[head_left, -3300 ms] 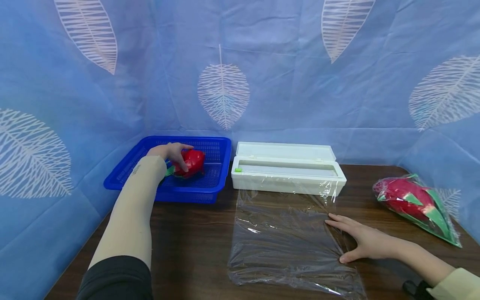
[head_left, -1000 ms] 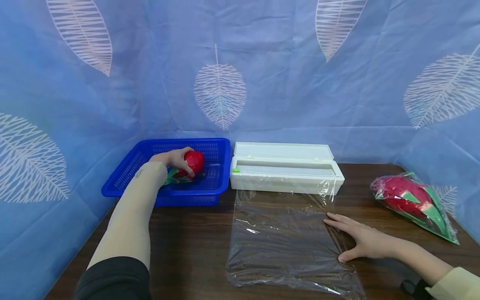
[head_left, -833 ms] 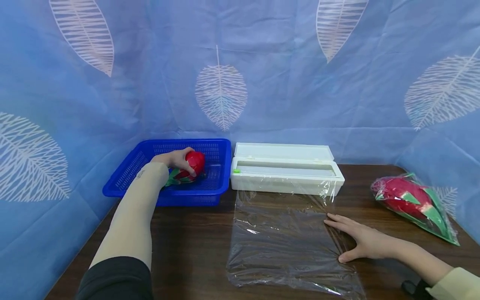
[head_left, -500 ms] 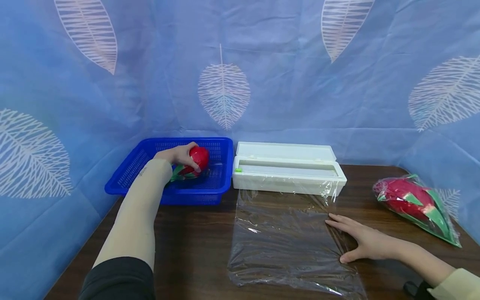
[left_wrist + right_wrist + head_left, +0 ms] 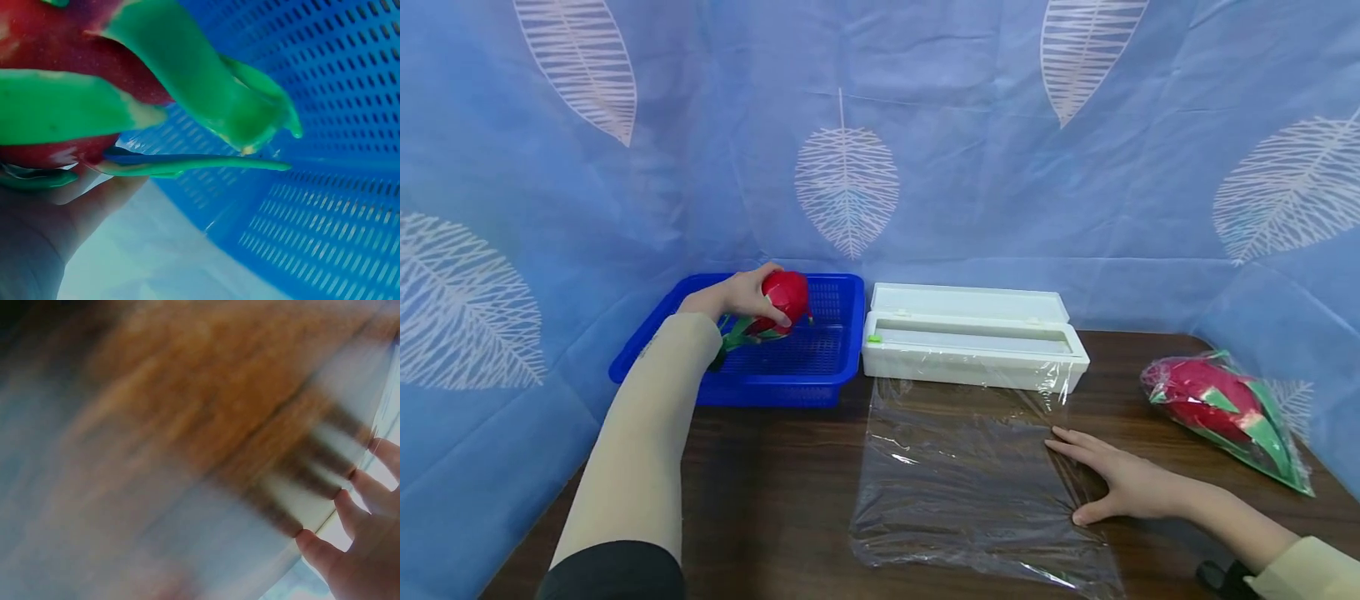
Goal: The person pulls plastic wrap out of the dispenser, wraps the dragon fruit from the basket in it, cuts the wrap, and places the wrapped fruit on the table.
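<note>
My left hand grips a red dragon fruit with green leafy scales, raised over the blue basket. In the left wrist view the fruit's green scales point toward the basket's perforated wall. My right hand rests with spread fingers on the right edge of a clear sheet of plastic wrap that lies on the table. Its fingertips touch down on the surface in the right wrist view. The wrap runs out from the front of a white cling film box with its lid up.
A second dragon fruit, wrapped in clear film, lies at the right of the dark wooden table. Blue cloth with white leaf prints stands behind and at both sides. A black object is near the right sleeve.
My left hand reached into the basket, took hold of the dragon fruit and has now lifted it up from the basket floor. The right hand has stayed on the wrap.
</note>
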Demonstrator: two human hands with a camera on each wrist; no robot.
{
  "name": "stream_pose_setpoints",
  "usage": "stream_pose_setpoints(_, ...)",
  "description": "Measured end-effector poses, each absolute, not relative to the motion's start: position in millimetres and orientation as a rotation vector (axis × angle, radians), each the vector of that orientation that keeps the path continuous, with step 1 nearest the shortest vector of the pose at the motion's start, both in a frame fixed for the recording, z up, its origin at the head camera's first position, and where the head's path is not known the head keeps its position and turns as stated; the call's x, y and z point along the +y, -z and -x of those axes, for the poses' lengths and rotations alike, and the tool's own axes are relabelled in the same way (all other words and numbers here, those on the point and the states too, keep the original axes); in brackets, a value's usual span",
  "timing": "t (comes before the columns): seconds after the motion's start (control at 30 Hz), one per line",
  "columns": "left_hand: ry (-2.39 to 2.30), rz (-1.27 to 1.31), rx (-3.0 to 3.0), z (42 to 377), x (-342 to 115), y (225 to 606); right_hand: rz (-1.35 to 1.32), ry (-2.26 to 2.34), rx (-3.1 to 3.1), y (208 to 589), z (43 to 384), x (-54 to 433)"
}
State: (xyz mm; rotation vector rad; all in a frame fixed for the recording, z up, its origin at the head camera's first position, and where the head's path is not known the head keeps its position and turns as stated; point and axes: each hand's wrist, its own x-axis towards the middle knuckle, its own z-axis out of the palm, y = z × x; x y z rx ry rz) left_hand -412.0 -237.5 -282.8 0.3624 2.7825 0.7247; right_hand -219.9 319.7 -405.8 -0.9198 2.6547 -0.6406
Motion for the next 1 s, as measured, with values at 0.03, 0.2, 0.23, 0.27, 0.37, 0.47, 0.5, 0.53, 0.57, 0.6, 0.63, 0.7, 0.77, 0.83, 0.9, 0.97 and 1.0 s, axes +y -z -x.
stream_pose_setpoints(0.03, -0.725, -0.378, 2.793, 409.9, -237.4, 279.3, 0.913, 0.644, 2.652, 405.5, 219.4, 319.9)
stream_pose_setpoints(0.2, -0.781, -0.501, 2.844, 400.1, -235.4, 261.0, 0.911, 0.658, 2.649, 404.7, 218.9, 321.6)
stream_pose_setpoints(0.23, -0.792, -0.531, 2.853, 397.7, -234.1, 257.2, 0.920, 0.660, 2.650, 404.5, 219.1, 321.4)
stream_pose_setpoints(0.27, -0.808, -0.560, 2.857, 395.5, -232.9, 253.7, 0.926, 0.651, 2.660, 404.7, 219.2, 321.3)
stream_pose_setpoints(0.37, -0.836, -0.624, 2.858, 388.3, -227.9, 245.4, 0.943, 0.648, 2.661, 405.6, 219.8, 320.5)
stream_pose_setpoints(0.47, -0.861, -0.678, 2.845, 381.2, -221.6, 240.8, 0.930, 0.649, 2.670, 406.4, 219.1, 319.5)
stream_pose_setpoints(0.5, -0.868, -0.698, 2.842, 378.9, -219.1, 239.8, 0.932, 0.659, 2.660, 406.5, 219.0, 319.4)
stream_pose_setpoints(0.53, -0.879, -0.725, 2.836, 377.0, -215.7, 238.3, 0.928, 0.660, 2.660, 406.3, 218.6, 319.6)
stream_pose_setpoints(0.57, -0.887, -0.753, 2.832, 375.1, -211.9, 236.4, 0.926, 0.662, 2.660, 406.0, 218.0, 319.7)
stream_pose_setpoints(0.6, -0.893, -0.787, 2.826, 373.0, -207.5, 233.9, 0.921, 0.668, 2.655, 405.9, 217.3, 319.9)
stream_pose_setpoints(0.63, -0.896, -0.818, 2.819, 371.1, -202.8, 231.0, 0.923, 0.676, 2.647, 405.7, 216.7, 320.2)
stream_pose_setpoints(0.7, -0.893, -0.873, 2.809, 367.3, -192.6, 223.4, 0.921, 0.679, 2.636, 405.6, 215.9, 320.6)
stream_pose_setpoints(0.77, -0.889, -0.912, 2.797, 364.7, -181.4, 214.8, 0.921, 0.680, 2.634, 405.5, 215.9, 321.1)
stream_pose_setpoints(0.83, -0.885, -0.956, 2.776, 363.0, -170.6, 207.4, 0.923, 0.676, 2.636, 405.1, 217.0, 321.5)
stream_pose_setpoints(0.9, -0.887, -0.999, 2.744, 361.5, -160.1, 202.0, 0.926, 0.668, 2.641, 404.2, 218.2, 321.2)
stream_pose_setpoints(0.97, -0.876, -1.037, 2.715, 360.5, -150.0, 199.2, 0.933, 0.663, 2.637, 403.3, 219.2, 320.6)
stream_pose_setpoints(1.0, -0.872, -1.059, 2.700, 359.9, -144.7, 198.4, 0.931, 0.658, 2.637, 402.7, 219.3, 320.0)
